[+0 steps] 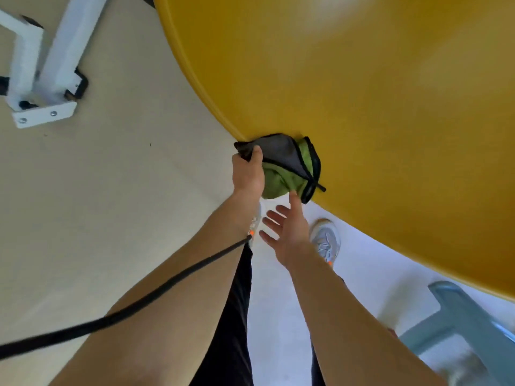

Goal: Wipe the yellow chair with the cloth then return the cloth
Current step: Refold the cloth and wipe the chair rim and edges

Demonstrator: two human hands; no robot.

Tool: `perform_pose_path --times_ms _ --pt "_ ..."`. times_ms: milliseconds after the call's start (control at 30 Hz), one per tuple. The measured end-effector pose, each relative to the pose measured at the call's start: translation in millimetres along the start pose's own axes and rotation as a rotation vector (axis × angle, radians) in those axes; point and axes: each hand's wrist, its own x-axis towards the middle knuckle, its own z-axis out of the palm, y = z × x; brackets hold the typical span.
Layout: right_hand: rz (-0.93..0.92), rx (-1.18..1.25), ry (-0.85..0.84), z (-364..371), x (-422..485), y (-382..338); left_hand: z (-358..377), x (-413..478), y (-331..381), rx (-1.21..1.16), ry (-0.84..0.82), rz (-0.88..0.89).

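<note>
Green-and-grey cloth (281,168), black-edged, bunched against the rim of the yellow chair (362,107). Left hand (248,174) pinches its grey corner, thumb on top. Right hand (287,229) just below, fingers spread, holding nothing, forefinger touching the cloth.

You're looking at: yellow chair (362,107), one | cloth (284,168), one | hands, two, left hand (248,174) and right hand (287,232) | shoes (326,240), two | black cord (139,307), one | white metal foot (44,79), one

Beige floor (117,196) beneath me, white bolted metal leg (47,79) at my upper left, grey-blue frame (462,316) lower right, on paler floor.
</note>
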Motion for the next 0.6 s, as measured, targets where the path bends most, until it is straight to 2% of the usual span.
perform_pose_path --times_ms 67,167,300,367,433,500,600 --pt "-0.011 0.161 -0.142 36 16 -14 -6 9 5 0.085 -0.036 -0.002" --pt "0.006 0.347 -0.192 67 42 -28 -17 16 -4 0.36 -0.259 0.017" --pt "-0.04 0.495 -0.178 51 67 -14 -29 24 -6 1.274 -0.486 0.301" --pt "-0.066 0.624 -0.206 38 73 -10 -32 20 2 1.33 -0.717 0.359" --pt "-0.088 0.704 -0.223 36 74 -11 -37 17 21 1.333 -0.84 0.372" --pt "-0.071 0.723 -0.162 48 74 -12 -42 14 52 1.457 -0.764 0.551" --pt "-0.058 0.742 -0.106 79 71 -19 -43 14 85 1.511 -0.416 1.007"
